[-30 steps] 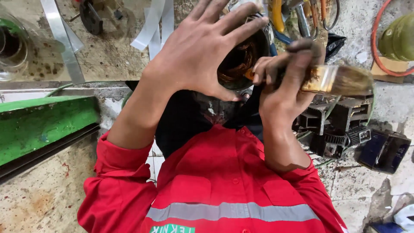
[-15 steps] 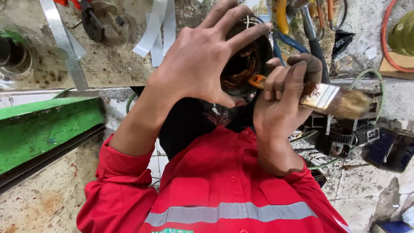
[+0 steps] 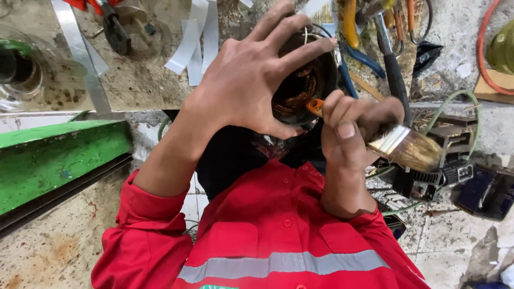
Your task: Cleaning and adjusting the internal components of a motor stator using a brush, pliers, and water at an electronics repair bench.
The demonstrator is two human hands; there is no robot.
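Note:
My left hand [image 3: 251, 80] wraps with spread fingers around a dark round motor stator [image 3: 302, 85] with copper windings inside, holding it up in front of me. My right hand [image 3: 353, 131] is closed on a paintbrush [image 3: 407, 147] with an orange handle. The handle's end points into the stator's opening and the bristles stick out to the right. Both arms come from red sleeves of a work suit [image 3: 278, 235] with a grey reflective band.
A stained workbench [image 3: 134, 80] holds white strips [image 3: 195, 37], a dark clamp tool [image 3: 115, 32], pliers with yellow and blue handles [image 3: 353, 32] and a screwdriver [image 3: 393, 69]. A green metal beam [image 3: 53, 155] lies at left. Black motor parts [image 3: 450, 171] sit on the floor at right.
The view has shifted slightly. My right hand with the brush has dropped a little, so the bristles now point down and right. My left hand keeps hold of the stator.

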